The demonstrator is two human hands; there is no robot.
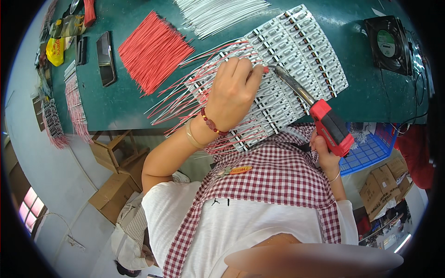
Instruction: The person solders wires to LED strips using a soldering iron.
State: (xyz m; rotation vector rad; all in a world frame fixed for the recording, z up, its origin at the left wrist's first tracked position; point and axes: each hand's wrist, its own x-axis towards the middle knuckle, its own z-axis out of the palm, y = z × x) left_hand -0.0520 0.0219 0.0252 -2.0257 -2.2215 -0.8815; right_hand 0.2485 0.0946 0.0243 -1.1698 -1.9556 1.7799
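Wired white circuit-board panel [296, 51] at worktop [371, 92] near edge: left hand [234, 90] pinches a red wire [266, 69], right hand [324, 150] grips red soldering gun [324, 121]; upper rows look unwired.

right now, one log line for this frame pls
left hand: pinching red wire on white circuit panel | right hand: holding red soldering gun, tip at wire | green table

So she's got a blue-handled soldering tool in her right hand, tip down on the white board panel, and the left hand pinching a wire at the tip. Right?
Not quite: the head view shows the soldering tool has a red handle, not blue. The rest holds: the right hand grips it with the tip on the white board panel, and the left hand pinches a wire there.
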